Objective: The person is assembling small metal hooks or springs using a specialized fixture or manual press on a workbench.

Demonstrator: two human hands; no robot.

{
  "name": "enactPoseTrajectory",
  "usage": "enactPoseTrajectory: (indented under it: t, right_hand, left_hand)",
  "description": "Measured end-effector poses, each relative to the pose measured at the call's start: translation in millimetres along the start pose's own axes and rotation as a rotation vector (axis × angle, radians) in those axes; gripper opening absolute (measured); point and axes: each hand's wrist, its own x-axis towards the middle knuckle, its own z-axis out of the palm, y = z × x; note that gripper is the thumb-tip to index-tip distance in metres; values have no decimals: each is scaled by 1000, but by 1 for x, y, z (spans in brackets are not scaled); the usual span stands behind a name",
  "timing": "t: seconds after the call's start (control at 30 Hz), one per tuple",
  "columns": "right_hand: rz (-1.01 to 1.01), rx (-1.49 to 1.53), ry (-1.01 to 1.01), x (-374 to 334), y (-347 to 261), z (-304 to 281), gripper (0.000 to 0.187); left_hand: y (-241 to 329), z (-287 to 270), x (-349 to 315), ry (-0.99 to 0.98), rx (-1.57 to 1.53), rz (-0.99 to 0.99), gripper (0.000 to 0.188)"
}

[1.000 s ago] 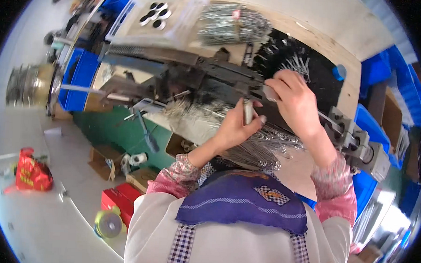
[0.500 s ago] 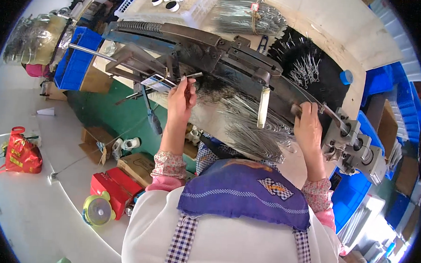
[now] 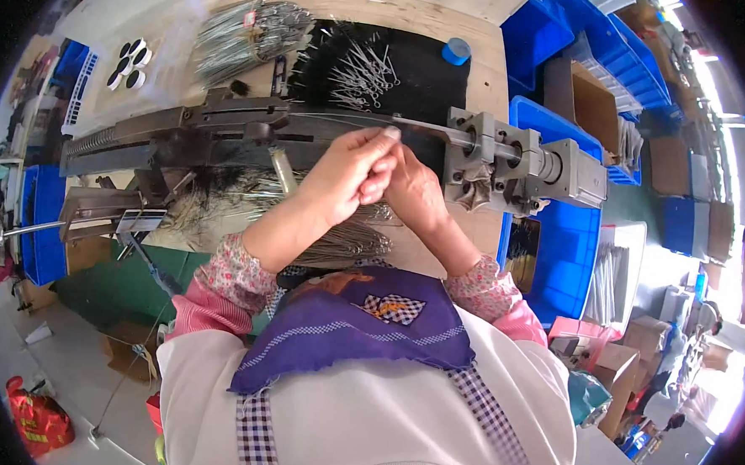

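My left hand [image 3: 348, 174] has reached across to the right end of the long dark metal machine [image 3: 163, 125], its thumb and fingers pinched together beside the rod. Close against it is my right hand [image 3: 417, 191], with fingers curled in. Whatever either hand pinches is too small or hidden to make out. Thin wires run along the machine just beyond my fingertips toward the metal spindle block [image 3: 477, 158] with its motor [image 3: 579, 174]. Under my left forearm, looped metal wires [image 3: 351, 240] lie in a heap. A pale-handled lever [image 3: 283, 171] stands beside that forearm.
Behind the machine, small wire brushes [image 3: 364, 79] lie on a black mat [image 3: 435, 84] near a blue round cap [image 3: 456, 52]. A tied wire bundle [image 3: 252, 37] and a clear tray [image 3: 157, 74] with black-and-white discs sit farther left. Blue bins [image 3: 569, 251] flank the right side.
The view has swung to the right. My left hand has left the machine's left part and come over to my right hand near the spindle block.
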Motion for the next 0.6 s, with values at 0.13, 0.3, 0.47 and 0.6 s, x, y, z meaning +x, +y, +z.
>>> enactPoseTrajectory:
  t: [0.13, 0.3, 0.47, 0.6]
  right_hand:
    - [15, -96, -38, 4, 5, -4, 7]
    - [-164, -142, -5, -1, 6, -26, 15]
    - [-353, -58, -257, -29, -19, -83, 19]
    - [-419, 8, -384, -19, -30, -114, 25]
  left_hand:
    - [-6, -8, 3, 159, -78, 77, 24]
    - [-11, -20, -1, 311, -110, 274, 21]
    - [-5, -19, 8, 169, -122, 79, 20]
    - [-8, -20, 12, 177, -136, 100, 20]
